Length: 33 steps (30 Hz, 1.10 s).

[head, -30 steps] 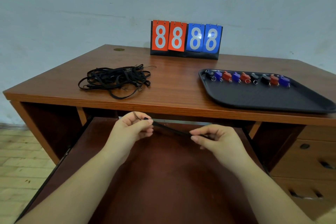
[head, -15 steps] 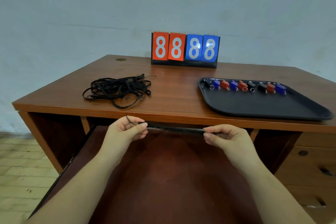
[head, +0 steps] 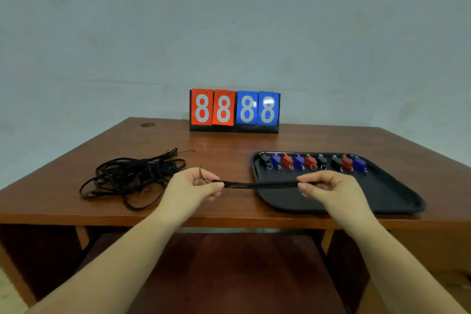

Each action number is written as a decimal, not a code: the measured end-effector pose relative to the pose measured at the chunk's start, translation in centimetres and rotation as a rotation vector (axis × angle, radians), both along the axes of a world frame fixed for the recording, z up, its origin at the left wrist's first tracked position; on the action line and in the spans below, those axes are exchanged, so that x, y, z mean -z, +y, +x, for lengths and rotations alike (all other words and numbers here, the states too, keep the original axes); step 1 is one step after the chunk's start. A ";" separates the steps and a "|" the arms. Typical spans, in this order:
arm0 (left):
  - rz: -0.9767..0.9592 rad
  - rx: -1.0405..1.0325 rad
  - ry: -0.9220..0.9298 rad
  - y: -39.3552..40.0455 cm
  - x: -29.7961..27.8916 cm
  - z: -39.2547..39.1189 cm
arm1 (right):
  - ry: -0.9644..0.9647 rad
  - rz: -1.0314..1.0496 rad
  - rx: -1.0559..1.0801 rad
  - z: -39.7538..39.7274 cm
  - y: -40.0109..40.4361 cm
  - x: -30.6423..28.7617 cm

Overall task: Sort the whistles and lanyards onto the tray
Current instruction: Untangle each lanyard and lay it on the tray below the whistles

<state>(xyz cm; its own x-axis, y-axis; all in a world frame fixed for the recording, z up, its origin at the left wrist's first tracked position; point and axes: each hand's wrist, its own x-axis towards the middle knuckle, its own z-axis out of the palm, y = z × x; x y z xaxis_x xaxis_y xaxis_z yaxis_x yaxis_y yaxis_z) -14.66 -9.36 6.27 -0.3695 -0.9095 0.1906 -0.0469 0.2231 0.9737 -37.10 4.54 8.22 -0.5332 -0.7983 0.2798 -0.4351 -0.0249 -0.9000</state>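
A folded black lanyard (head: 260, 184) is stretched level between my two hands above the desk. My left hand (head: 194, 187) pinches its left end and my right hand (head: 328, 187) pinches its right end over the near left part of the black tray (head: 392, 195). Along the tray's far edge lies a row of several whistles (head: 312, 161) in black, blue and red, each with a metal ring. A tangled pile of black lanyards (head: 132, 176) lies on the desk to the left of my left hand.
A flip scoreboard (head: 234, 110) showing 8888 stands at the back of the brown desk (head: 224, 148), against the wall. A round cable hole (head: 147, 124) is at the back left corner. A pull-out shelf (head: 229, 275) sits below the desk's front edge.
Both hands have risen from below the desk's front edge to above the desktop, carrying the lanyard. The lanyard is stretched longer, and its right end is over the tray.
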 end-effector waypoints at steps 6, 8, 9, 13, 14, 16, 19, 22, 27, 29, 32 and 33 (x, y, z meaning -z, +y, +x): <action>-0.077 -0.001 -0.159 -1.7 -0.5 -5.9 | 0.178 0.240 -0.001 -6.7 -1.5 -1.3; -0.129 0.010 -0.248 -2.4 -0.6 -7.8 | 0.195 0.286 0.021 -8.8 -2.2 -1.2; -0.150 0.016 -0.289 -2.7 -0.7 -8.7 | 0.208 0.306 0.030 -9.7 -2.5 -1.2; -0.229 -0.004 -0.422 -3.8 -0.6 -11.9 | 0.274 0.398 0.068 -12.2 -4.2 -0.8; -0.240 -0.010 -0.443 -4.1 -0.6 -12.5 | 0.298 0.418 0.074 -12.6 -4.7 -0.7; -0.239 -0.021 -0.474 -4.8 -0.4 -13.4 | 0.343 0.446 0.077 -13.1 -5.5 -0.6; -0.225 -0.036 -0.522 -5.7 0.0 -14.4 | 0.377 0.466 0.079 -13.7 -6.7 -0.7; -0.223 -0.055 -0.574 -6.3 0.5 -15.2 | 0.407 0.497 0.087 -14.0 -7.8 -0.4; -0.295 -0.149 -0.772 -6.5 0.7 -15.5 | 0.446 0.550 0.086 -14.1 -8.6 0.4; -0.315 -0.162 -0.842 -6.5 0.5 -15.5 | 0.470 0.555 0.100 -14.0 -8.8 0.6; -0.327 -0.173 -0.906 -6.4 0.4 -15.7 | 0.500 0.576 0.119 -13.9 -9.2 0.7; -0.321 -0.175 -0.906 -6.4 0.4 -15.7 | 0.509 0.582 0.124 -13.8 -9.2 0.7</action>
